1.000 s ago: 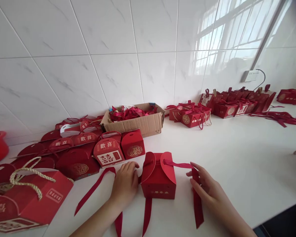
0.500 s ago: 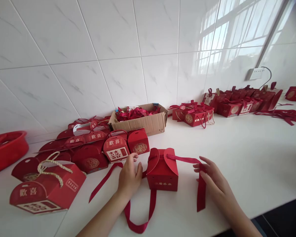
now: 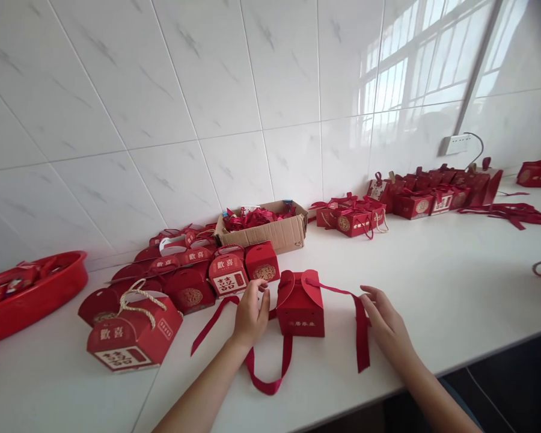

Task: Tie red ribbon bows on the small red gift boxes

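Note:
A small red gift box (image 3: 301, 307) with rounded closing flaps stands upright in front of me. A dark red ribbon (image 3: 270, 385) runs through its top and hangs in a loop on the near side. To the left of the box, my left hand (image 3: 251, 313) is curled about the ribbon, which shows on both sides of it; its grip is partly hidden. My right hand (image 3: 385, 316), right of the box, has thumb and fingertips at the ribbon's other length, which stretches from the flap and drops in a hanging end.
Several red boxes (image 3: 189, 288) crowd the left, one with a rope handle (image 3: 137, 300). Behind stands a cardboard box (image 3: 264, 237) of ribbons. A red basin (image 3: 67, 282) is far left. Finished-looking boxes (image 3: 360, 221) and loose ribbons (image 3: 509, 211) lie right, along the tiled wall.
The view has shifted left, so more of the basin shows. The right-hand ribbon has slid toward the fingertips and hangs beside the hand. The box stays in place.

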{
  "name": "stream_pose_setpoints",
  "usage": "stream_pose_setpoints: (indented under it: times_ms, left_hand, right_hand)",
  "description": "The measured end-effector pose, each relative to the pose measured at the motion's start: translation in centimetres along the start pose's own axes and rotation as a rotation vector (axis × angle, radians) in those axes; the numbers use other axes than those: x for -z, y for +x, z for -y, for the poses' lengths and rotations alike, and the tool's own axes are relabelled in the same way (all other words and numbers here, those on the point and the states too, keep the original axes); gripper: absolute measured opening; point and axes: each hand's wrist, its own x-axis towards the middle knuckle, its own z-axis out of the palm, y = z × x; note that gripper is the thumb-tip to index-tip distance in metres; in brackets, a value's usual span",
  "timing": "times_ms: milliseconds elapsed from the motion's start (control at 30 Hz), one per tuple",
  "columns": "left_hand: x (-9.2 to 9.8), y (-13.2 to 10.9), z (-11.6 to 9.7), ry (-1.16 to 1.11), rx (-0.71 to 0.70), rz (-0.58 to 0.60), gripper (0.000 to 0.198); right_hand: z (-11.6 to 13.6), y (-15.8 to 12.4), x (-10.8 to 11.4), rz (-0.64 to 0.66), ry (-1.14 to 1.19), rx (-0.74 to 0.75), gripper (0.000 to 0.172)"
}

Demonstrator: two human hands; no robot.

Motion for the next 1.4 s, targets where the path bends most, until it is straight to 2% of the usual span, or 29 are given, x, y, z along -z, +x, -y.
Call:
stream_pose_setpoints:
  times_ms: [233,333,500,800,1067,1233,1400]
  left_hand:
    - [0.0,-0.1,0.2,-0.002,-0.022,-0.016,0.023]
    - [0.0,-0.1,0.2,-0.005,-0.027,-0.022,0.023]
    - [-0.3,0.0,0.4,-0.028,-0.062,-0.015,0.021]
    - [-0.5,-0.1,0.6,-0.069,-0.132,-0.022,0.018]
    - [-0.1,-0.3,-0.2,-0.12,-0.225,-0.013,0.015]
    - [0.2,-0.1,-0.7,-0.163,-0.293,0.013,0.013]
    - [0.3,-0.2,-0.8,-0.208,-0.281,0.021,0.013]
  right_hand:
    - [-0.3,0.3,-0.1,-0.086,0.007,-0.001,0.029]
    - [0.1,0.2,0.1,-0.055,-0.028,-0.009,0.025]
    - [0.8,0.0,0.4,0.039,0.064,-0.006,0.027]
    - [0.5,0.6,0.2,0.016,0.139,-0.047,0.023]
    - [0.6,0.4,-0.1,0.009,0.121,-0.046,0.018]
    - [0.8,0.2,-0.1,0.03,0.101,-0.03,0.019]
    - [1.3,-0.4,0.0,0.086,0.078,-0.006,0.023]
